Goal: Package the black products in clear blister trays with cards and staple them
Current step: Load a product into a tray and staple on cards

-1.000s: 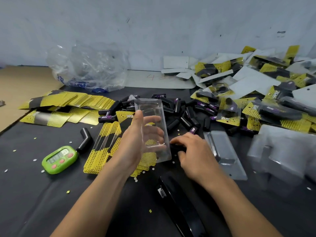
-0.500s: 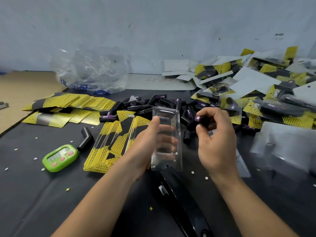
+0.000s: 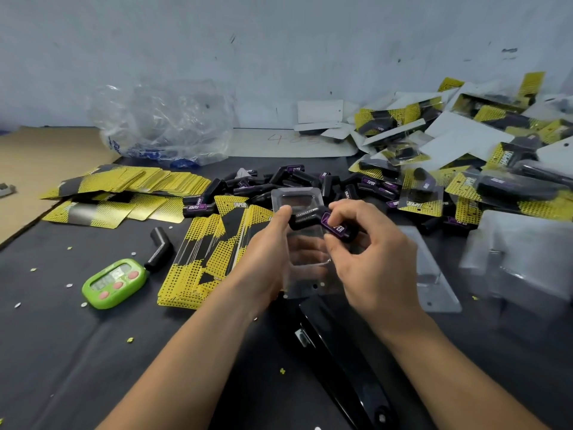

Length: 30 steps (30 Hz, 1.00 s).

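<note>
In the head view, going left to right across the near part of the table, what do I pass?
Green timer, loose black product, yellow card stack, left hand holding a clear tray, right hand pinching a labelled product, flat tray, blurred tray pile.

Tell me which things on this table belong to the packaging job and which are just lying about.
In the job: clear blister tray in left hand, black product in right hand, yellow cards, stapler.
Lying about: green timer, plastic bag.

1 timer (image 3: pixel 114 283), 1 stapler (image 3: pixel 339 364)
</note>
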Available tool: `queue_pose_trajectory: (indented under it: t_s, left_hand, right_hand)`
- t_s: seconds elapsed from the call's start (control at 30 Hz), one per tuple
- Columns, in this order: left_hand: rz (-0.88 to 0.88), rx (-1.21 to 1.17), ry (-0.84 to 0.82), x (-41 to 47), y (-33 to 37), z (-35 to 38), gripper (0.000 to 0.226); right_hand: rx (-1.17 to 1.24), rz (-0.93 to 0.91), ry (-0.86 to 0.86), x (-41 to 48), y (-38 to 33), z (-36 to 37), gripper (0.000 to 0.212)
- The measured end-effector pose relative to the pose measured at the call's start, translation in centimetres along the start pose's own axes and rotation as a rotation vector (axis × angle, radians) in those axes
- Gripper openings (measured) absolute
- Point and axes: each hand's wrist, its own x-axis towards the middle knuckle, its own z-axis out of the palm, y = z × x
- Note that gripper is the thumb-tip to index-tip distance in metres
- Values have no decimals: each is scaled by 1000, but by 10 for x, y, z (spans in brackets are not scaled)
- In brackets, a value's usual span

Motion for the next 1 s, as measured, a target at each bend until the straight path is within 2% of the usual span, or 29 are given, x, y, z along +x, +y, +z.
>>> queue_pose_trajectory:
  t_s: [0.07,0.17,0.27,0.37,0.43,0.57,0.67,0.77,0.83,0.9,1.0]
  left_hand:
    - [68,25,23,0,-1,0,36]
    - [87,54,38,-2,-2,-1,30]
    - [19,60,48,-1,-2,0,36]
    - [-42,25,-12,0,-3,3,47]
    - [-60,-61,-62,0,-5,3,48]
    - [-33,-41,-47,-5,-1,-3,59]
    - [-20,-72,-60,-8,2,-4,65]
    - [47,23,-12,-8,-2,-1,64]
    - [85,82,10,-8,-5,0,55]
    - [101,109,22,-7,-6,1,44]
    - [148,123,49,-4,-7,0,40]
  right_hand:
    - [10,-15,-1,0,0,0,34]
    - [30,-18,-20,-4,-4,2,35]
    - [-10,-57,-31,-5,-4,2,37]
    - [-92,-93,-111,-2,-2,1,39]
    - [-103,-43,-190,-3,-4,1,40]
    - [100,124,-331,-1,-6,2,44]
    - [51,132,-419,-1,-5,4,51]
    - [7,119,-322,0,-5,4,50]
    - [-45,99,-255,-2,-2,5,45]
    - [-62,124,-241,-2,-1,6,41]
    - [-58,157,-265,-1,2,5,37]
